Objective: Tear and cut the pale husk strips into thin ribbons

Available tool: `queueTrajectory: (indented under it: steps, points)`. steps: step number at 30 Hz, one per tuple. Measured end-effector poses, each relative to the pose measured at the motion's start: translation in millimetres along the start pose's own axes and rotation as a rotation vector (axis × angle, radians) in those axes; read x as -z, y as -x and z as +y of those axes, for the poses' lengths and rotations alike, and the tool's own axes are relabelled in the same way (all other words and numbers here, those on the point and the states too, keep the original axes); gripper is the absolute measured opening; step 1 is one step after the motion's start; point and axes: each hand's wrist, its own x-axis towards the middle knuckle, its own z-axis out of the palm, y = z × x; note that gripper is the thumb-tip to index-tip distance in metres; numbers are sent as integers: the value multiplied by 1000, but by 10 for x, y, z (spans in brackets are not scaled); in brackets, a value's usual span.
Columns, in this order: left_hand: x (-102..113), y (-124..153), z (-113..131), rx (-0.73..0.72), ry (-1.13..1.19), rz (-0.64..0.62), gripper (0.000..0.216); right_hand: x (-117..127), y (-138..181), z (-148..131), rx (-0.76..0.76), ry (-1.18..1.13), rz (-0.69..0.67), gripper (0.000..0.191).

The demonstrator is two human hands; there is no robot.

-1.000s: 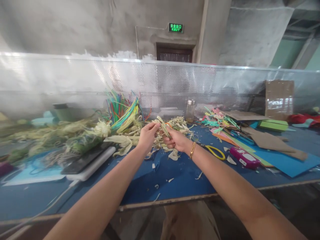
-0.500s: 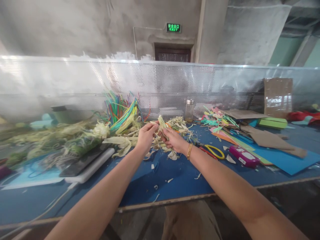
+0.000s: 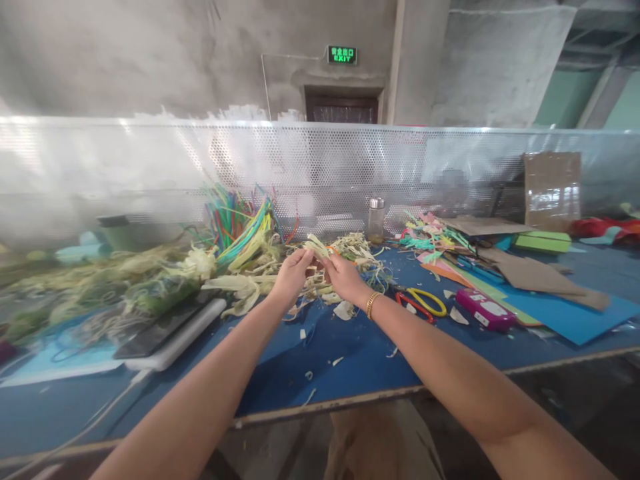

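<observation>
My left hand (image 3: 291, 275) and my right hand (image 3: 344, 277) meet over the blue table (image 3: 350, 347), both pinched on a small bundle of pale dried husk strips (image 3: 318, 248). The right wrist wears a gold bracelet (image 3: 371, 305). Just behind the hands lies a loose heap of husk strips (image 3: 357, 250), and more husks (image 3: 240, 283) spread to the left. Small husk scraps (image 3: 344, 310) dot the table below the hands.
Coloured plastic strips (image 3: 240, 223) fan up at left. A white board (image 3: 175, 337) lies front left. Yellow-handled scissors (image 3: 425, 301), a pink case (image 3: 486, 311), coloured paper (image 3: 560, 313), a glass jar (image 3: 376, 220) and cardboard (image 3: 552, 190) sit right. A perforated metal screen (image 3: 450, 167) backs the table.
Both hands have drawn closer together and dropped slightly toward the table with the husk bundle. The view has shifted a little to the right.
</observation>
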Motion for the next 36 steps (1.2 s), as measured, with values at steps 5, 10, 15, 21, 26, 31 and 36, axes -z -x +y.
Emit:
queueTrajectory:
  steps: [5, 10, 15, 21, 26, 31, 36]
  points:
    - [13, -14, -42, -34, -29, 43, 35, -17, 10, 8, 33, 34, -18, 32]
    - [-6, 1, -33, -8, -13, 81, 31, -12, 27, -20, 23, 2, -51, 37]
    - [-16, 9, -15, -4, -20, 82, 29, -10, 25, -27, 41, 68, -36, 35]
    - [-2, 2, -38, 9, -70, 31, 29, -10, 28, -20, 38, 190, -33, 32]
    - [-22, 17, -42, 2, -22, -1, 33, 1, 41, -28, 26, 297, -26, 29]
    - [-21, 10, -58, 3, -22, 81, 34, -8, 57, -50, 53, 313, -59, 31]
    - [-10, 2, -23, -10, 18, 103, 32, -28, 48, -46, 42, 191, -32, 41]
